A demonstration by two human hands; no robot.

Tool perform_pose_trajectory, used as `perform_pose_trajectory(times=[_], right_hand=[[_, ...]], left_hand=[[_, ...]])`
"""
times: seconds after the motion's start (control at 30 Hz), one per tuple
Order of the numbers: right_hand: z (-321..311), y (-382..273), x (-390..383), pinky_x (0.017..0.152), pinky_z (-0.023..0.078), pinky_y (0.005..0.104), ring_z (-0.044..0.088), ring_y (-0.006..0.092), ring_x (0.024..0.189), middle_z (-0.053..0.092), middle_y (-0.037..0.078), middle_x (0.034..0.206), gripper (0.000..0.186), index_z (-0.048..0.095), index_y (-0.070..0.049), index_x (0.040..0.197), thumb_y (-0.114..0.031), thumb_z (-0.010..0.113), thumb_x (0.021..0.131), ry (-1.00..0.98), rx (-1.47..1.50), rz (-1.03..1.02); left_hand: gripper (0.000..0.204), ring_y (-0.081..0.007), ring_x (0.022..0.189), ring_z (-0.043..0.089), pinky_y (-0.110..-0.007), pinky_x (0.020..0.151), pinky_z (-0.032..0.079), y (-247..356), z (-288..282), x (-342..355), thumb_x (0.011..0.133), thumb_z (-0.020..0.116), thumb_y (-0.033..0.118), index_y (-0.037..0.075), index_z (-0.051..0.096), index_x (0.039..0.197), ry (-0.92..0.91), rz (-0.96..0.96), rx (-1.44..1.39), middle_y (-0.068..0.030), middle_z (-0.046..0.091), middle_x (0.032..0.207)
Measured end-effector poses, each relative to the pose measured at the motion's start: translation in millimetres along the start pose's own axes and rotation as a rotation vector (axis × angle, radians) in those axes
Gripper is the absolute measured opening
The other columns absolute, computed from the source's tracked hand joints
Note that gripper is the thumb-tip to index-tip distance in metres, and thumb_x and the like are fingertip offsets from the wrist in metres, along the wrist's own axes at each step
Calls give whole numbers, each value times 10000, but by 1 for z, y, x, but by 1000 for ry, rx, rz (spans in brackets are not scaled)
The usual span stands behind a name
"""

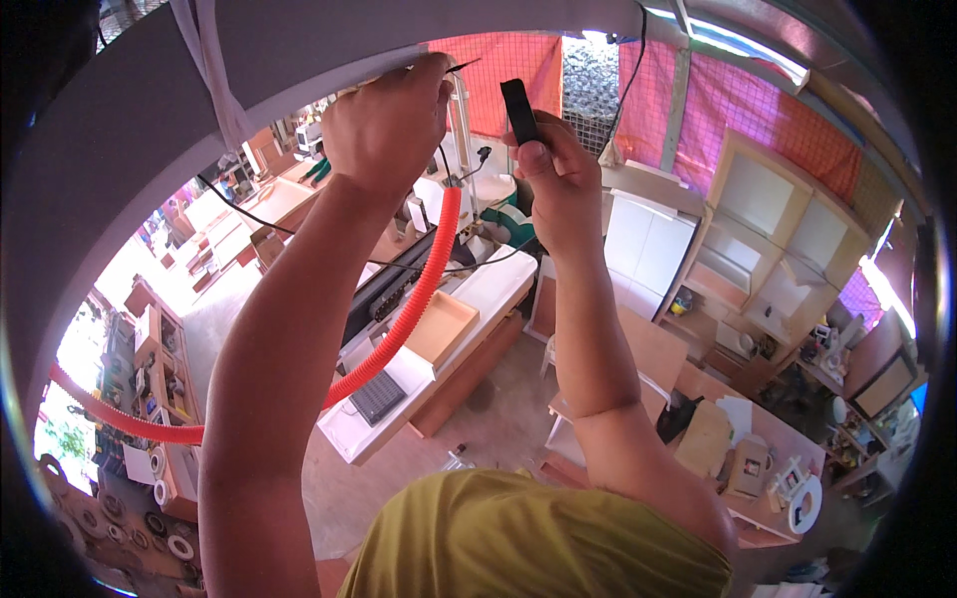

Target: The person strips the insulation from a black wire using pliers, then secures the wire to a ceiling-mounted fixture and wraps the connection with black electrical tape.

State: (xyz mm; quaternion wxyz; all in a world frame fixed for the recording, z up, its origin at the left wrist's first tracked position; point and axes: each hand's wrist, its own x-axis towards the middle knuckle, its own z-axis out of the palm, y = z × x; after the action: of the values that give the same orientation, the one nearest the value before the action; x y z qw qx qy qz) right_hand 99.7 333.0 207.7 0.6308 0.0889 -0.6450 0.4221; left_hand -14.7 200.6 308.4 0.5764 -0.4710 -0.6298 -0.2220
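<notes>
Both my arms reach up toward a grey overhead beam [299,40]. My left hand [387,125] is closed right at the beam's lower edge, its back toward me. A thin dark pointed piece [465,66] sticks out beyond its fingers; what the fingers grip is mostly hidden. To the right, my right hand [560,169] pinches a small black oblong object [517,112] between thumb and fingers, holding it upright and apart from the left hand. Behind my left forearm hangs an orange-red corrugated hose [419,309], curving down and away to the left.
Below stands a long white machine table [498,284] with a keyboard [377,397] and a shallow wooden tray [442,329]. Black cables [249,219] cross beneath the beam. Wooden shelving [738,229] and a cluttered table [713,399] stand at the right.
</notes>
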Motion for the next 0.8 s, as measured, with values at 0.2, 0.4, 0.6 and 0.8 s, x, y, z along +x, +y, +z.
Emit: perform_pose_trajectory(times=[0.2,0.4,0.6,0.8], right_hand=[[7,5,-3,780,493,275,604,101,887,625,80,1196,434,671,20,1121,-388,688,976,7,16,43],[5,15,2,800,499,266,616,114,916,597,94,1254,396,672,27,1084,-355,692,979,25,-98,-90],[5,10,5,843,494,275,606,119,974,582,97,1273,351,673,20,1062,-315,714,968,-27,-72,-36],[8,2,0,853,500,305,625,162,985,591,120,1254,218,700,-2,1044,-122,732,864,45,-98,-33]], left_hand=[[102,-215,658,725,-352,585,575,-14,16,-1,849,756,230,185,740,938,252,155,-89,-25,738,763],[105,-206,640,719,-348,588,568,-18,22,3,816,775,212,197,735,911,294,189,-50,-12,732,740],[124,-214,660,710,-366,628,556,-19,20,3,791,790,219,196,729,897,275,228,-16,-12,733,752],[113,-216,693,709,-376,640,539,-23,25,3,785,799,194,181,735,877,308,277,-154,-28,735,774]])
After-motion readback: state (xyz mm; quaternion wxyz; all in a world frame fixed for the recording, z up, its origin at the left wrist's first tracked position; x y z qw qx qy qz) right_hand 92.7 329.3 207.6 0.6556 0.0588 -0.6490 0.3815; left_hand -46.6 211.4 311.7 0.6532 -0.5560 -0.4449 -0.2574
